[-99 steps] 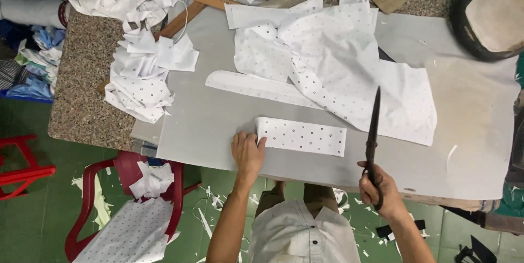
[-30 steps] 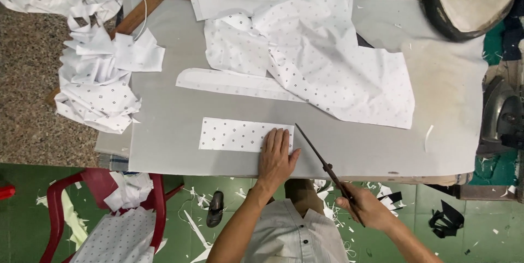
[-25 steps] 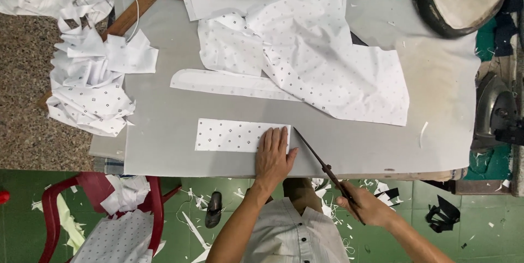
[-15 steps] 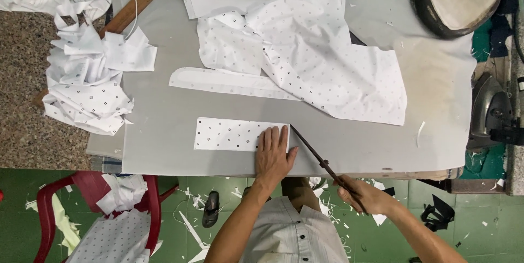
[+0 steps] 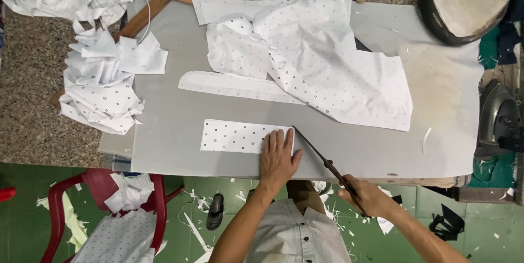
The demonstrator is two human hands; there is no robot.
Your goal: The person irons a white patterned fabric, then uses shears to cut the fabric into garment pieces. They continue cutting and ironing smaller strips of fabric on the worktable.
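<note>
Right now the left hand (image 5: 278, 156) lies flat, fingers spread, pressing down the right end of a dotted white fabric strip (image 5: 237, 136) on the grey table (image 5: 174, 148). The strip sits at about 6 o'clock on the table, near its front edge. The right hand (image 5: 367, 197) is closed around the handles of long dark scissors (image 5: 319, 155), held off the table's near edge at about 5 o'clock. The blades run up toward 11 o'clock, and the tip meets the strip's upper right corner, just beside the left fingertips.

I read the step as trimming the strip's right end, with the cut at its start. Whether the blades are parted I cannot tell. As I judge it, the next move calls for the flat hand to hold the cloth steady and its fingers to stay out of the blade line.

A large dotted fabric piece (image 5: 327, 61) lies at 12 to 1 o'clock, a long curved white piece (image 5: 234, 85) below it. Cut scraps (image 5: 103, 83) are heaped at 9 o'clock. A wooden ruler (image 5: 147, 9) lies at 11 o'clock, a red chair (image 5: 98, 186) at 7 o'clock.
</note>
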